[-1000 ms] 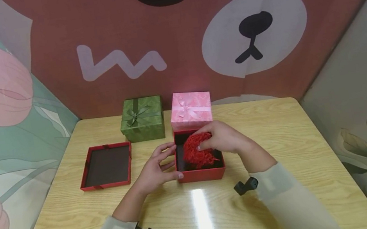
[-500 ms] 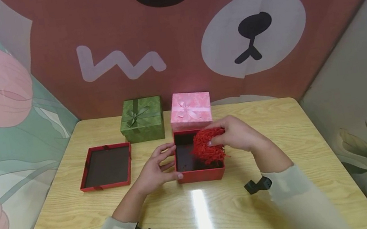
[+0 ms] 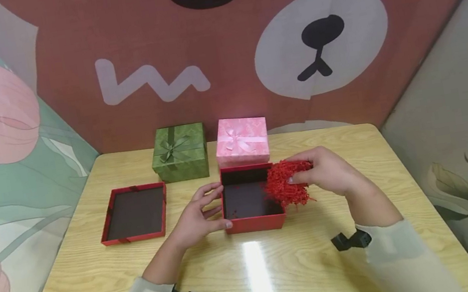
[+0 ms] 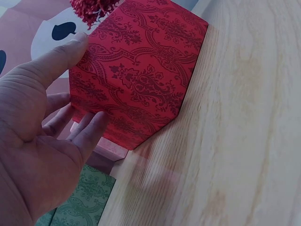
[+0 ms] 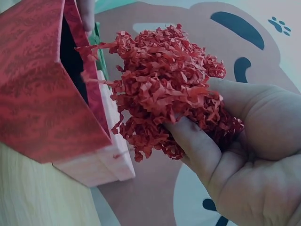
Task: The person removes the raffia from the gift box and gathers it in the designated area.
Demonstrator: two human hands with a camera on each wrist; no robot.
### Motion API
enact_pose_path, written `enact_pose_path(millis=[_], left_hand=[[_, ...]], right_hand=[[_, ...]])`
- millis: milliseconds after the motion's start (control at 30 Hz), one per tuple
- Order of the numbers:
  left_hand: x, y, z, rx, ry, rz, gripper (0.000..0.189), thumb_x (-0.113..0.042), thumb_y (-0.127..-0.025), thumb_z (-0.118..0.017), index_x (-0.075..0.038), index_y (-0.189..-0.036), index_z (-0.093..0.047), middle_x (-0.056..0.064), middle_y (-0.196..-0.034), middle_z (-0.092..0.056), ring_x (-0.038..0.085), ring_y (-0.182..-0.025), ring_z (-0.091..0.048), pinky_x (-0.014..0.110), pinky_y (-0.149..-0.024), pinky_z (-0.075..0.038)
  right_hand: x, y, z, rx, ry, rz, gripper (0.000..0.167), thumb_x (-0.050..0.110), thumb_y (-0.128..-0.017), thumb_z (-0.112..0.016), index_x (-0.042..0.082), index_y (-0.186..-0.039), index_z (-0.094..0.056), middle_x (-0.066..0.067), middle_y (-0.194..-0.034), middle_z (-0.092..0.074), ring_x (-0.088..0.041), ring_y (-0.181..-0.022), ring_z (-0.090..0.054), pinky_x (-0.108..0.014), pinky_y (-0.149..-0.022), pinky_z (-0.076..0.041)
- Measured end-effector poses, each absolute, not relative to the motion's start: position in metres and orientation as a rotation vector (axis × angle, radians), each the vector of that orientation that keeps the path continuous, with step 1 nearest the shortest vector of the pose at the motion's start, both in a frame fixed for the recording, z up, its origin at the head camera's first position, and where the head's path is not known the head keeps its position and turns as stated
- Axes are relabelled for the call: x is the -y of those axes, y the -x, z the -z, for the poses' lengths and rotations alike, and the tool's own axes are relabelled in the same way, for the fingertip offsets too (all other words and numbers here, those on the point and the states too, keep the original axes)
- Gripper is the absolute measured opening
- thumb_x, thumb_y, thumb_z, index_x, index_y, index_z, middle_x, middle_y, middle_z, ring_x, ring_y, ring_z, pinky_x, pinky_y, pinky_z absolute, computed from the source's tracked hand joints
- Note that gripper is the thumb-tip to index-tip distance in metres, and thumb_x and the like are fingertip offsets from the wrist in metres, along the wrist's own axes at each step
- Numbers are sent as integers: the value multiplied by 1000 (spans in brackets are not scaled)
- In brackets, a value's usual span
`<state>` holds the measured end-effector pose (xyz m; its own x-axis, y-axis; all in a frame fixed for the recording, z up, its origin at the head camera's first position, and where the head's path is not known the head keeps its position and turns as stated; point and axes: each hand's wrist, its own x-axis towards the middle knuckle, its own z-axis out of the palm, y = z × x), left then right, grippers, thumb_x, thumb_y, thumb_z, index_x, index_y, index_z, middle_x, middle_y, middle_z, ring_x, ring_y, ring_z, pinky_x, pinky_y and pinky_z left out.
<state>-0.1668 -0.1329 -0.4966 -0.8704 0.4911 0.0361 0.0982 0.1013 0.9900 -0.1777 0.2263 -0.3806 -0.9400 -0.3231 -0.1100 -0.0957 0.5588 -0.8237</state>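
A clump of red crinkled shredded paper (image 3: pixel 288 182) is pinched between the thumb and fingers of my right hand (image 3: pixel 333 171), above the right edge of an open red gift box (image 3: pixel 256 223). In the right wrist view the shredded paper (image 5: pixel 164 84) has loose strands trailing toward the box. My left hand (image 3: pixel 197 218) touches the box's left side with fairly straight fingers, its thumb at the near-left corner. The left wrist view shows that hand's fingers (image 4: pixel 96 129) against the patterned red wall (image 4: pixel 146 70). A few red shreds lie on the box's dark floor.
The red box's lid (image 3: pixel 135 213) lies upturned on the wooden table (image 3: pixel 209 281), to the left. Behind stand a closed green gift box (image 3: pixel 179 153) and a closed pink gift box (image 3: pixel 241 141), both with bows. A mural wall rises directly behind them.
My right hand has lifted the shredded paper from inside the red box and carried it rightward over the edge, baring the dark inside. My left hand has stayed at the box's left side.
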Motion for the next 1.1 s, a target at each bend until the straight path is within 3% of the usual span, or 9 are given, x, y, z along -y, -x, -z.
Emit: enact_pose_path(millis=[267,533,800,1100], left_hand=[[133,168,497,-2069,-594,-1835,89,-9,-80,-91,-14,-157,-47,-4,-161,-33,46,-139,-48,44,-111,-48],[133,168,497,-2064,-575,-1842,88,-8,-80,-91,-15,-156,-49,-5,-160,-34,46,-139,-49,43,-110,-49],[133,167,497,-2066,-568,-1845,86,-8,-80,-91,-16,-155,-50,-7,-159,-35,45,-139,-49,46,-110,-48],[133,167,497,-2067,-555,-1843,85,-9,-79,-91,-23,-153,-52,-8,-159,-35,43,-138,-51,43,-110,-49]], right_hand=[[-254,165,383,-2581,256,1304,40,14,-92,-78,10,-131,-72,-5,-110,-77,-20,-96,-73,-38,-87,-59],[-284,151,394,-2656,167,1235,45,17,-94,-77,7,-136,-68,-3,-107,-78,-19,-95,-73,-40,-88,-57],[-316,136,412,-2737,89,1152,50,27,-96,-77,6,-140,-65,-14,-132,-69,-37,-126,-59,-55,-97,-53],[-348,119,441,-2760,-13,1105,53,27,-96,-76,1,-140,-64,-20,-131,-68,-37,-118,-63,-41,-86,-56]])
